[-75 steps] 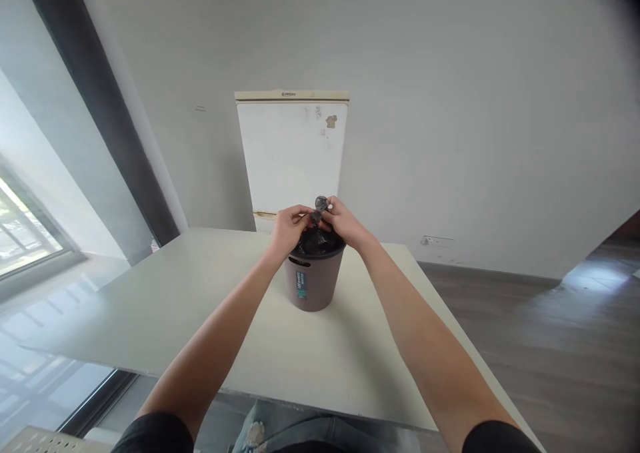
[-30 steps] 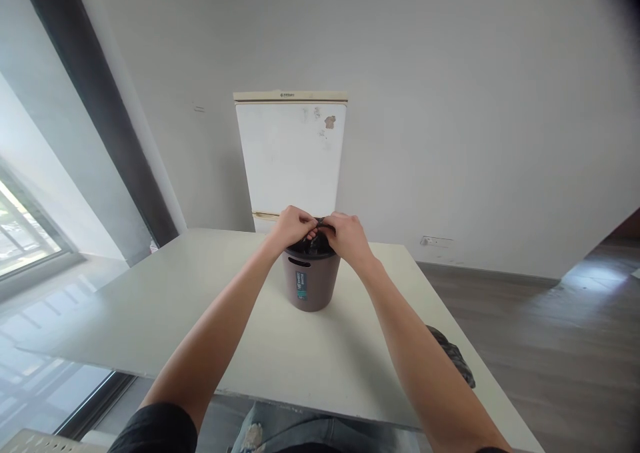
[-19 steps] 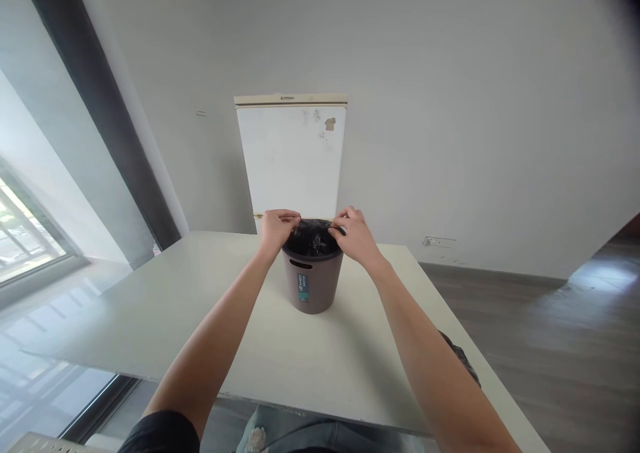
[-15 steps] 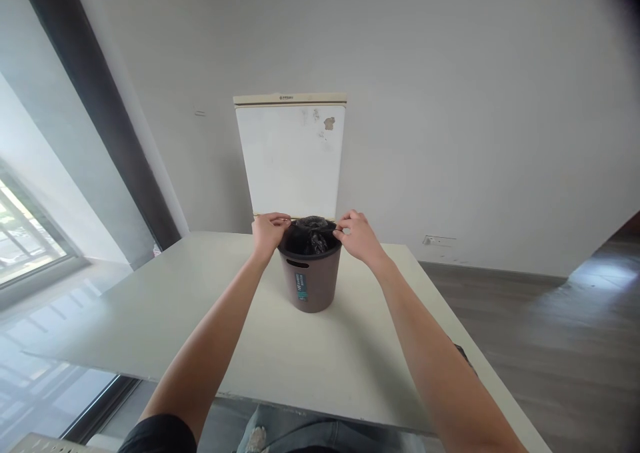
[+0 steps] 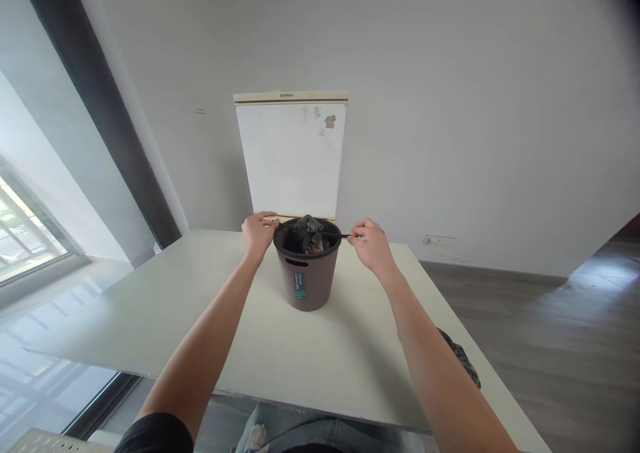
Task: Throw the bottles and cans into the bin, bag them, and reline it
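Observation:
A brownish trash can [image 5: 315, 283] with a black rim and a blue-green label stands upright on the table. Inside it a black garbage bag [image 5: 309, 225] is gathered at the top, with something brownish showing through or below it. My left hand [image 5: 257, 235] is closed in a pinch at the can's left rim, on one end of the bag's thin black drawstring [image 5: 344, 236]. The other end is pinched in my right hand [image 5: 371, 243], a little outside the right rim. The drawstring runs taut across the can's mouth.
Under the can is a pale table [image 5: 280, 366]. Partly hidden by my right forearm, a crumpled black plastic bag [image 5: 463, 360] lies near the table's right edge. A white refrigerator [image 5: 293, 160] stands behind the table against the wall, and a window [image 5: 30, 233] is at the left.
My hands have moved apart, the right one outward past the rim and the left one slightly left. The drawstring is stretched and the bag's top is drawn tighter together.

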The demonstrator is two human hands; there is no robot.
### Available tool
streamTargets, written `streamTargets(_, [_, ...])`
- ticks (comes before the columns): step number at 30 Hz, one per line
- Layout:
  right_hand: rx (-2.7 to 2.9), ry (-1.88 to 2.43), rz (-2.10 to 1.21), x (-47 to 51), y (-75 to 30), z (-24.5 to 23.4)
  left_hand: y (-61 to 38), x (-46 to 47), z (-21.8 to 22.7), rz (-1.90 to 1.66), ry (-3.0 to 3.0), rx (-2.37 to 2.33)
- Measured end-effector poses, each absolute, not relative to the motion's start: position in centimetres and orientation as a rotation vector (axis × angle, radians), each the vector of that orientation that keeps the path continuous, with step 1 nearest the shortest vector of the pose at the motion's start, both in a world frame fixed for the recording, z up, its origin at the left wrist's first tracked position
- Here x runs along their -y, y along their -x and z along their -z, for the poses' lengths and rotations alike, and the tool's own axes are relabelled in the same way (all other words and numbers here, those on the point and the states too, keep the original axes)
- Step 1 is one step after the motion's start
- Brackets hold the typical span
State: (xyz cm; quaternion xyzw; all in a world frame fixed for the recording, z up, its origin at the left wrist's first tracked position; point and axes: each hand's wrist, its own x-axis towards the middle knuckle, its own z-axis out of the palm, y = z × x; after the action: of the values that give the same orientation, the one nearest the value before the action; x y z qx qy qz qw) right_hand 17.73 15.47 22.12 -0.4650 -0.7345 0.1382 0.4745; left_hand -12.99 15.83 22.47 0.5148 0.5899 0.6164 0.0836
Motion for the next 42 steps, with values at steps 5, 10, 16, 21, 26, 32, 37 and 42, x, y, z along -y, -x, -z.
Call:
streamTargets(5, [1.816, 0.931, -0.442, -14.4, -16.0, -24.6, 11.2, -14.5, -24.3, -1.936, -1.698, -1.612])
streamTargets(10, [1.992, 0.817, -0.636, -14.7, -11.3, -26.5, 8.0, -13.6, -25.8, -1.947, -1.919, -1.339])
streamTargets(16, [1.992, 0.753, -0.845, -16.5, -8.9, -25.9, 8.1, -13.3, -25.5, -2.024, -1.977, -1.201])
streamTargets(21, [1.931, 0.708, -0.881, -16.9, -9.1, -26.2, 12.2, -14.1, -20.2, -2.214, -1.556, -1.23])
streamTargets(26, [1.817, 0.584, -0.867, -17.3, -8.5, -27.2, 14.2, -15.5, -11.0, -1.692, -1.235, -1.123])
streamTargets(32, [1.523, 0.207, -0.865, -18.1, -7.4, -29.1, 14.4, -15.5, -5.2, -1.553, -1.189, -1.12])
streamTargets(37, [1.333, -0.022, -0.768, -17.9, -8.1, -32.8, 15.0, -15.0, -3.2, -1.448, -1.201, -1.163])
streamTargets(42, [1.153, -0.182, -0.654, -17.6, -12.6, -37.2, 15.5, -14.7, -2.7, -1.418, -1.208, -1.156])
